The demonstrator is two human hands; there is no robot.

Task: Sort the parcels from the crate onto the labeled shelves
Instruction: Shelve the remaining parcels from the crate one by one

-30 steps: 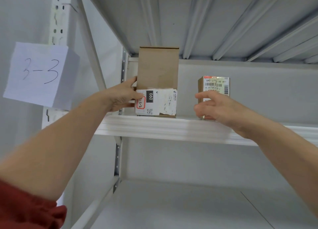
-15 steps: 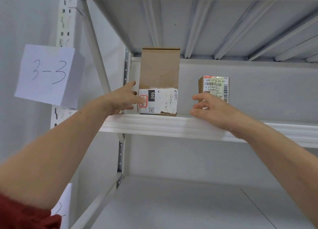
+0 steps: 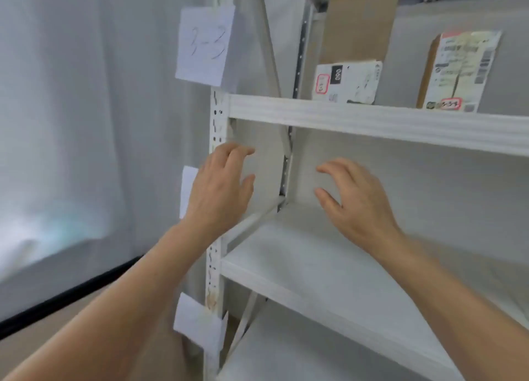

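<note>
Now my left hand [image 3: 220, 189] and right hand [image 3: 355, 200] empty, fingers loose, below 3-3 shelf [image 3: 372, 120]; two parcels [image 3: 359, 26] standing there. Placing looks done; next, fetch another from unseen crate

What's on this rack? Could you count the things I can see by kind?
Parcels: 2 (tall brown box, smaller labelled box)
Paper labels on the post: 3 ("3-3" sheet, middle sheet, bottom sheet)
Hands: 2 (left hand, right hand), both empty
Total: 7
</note>
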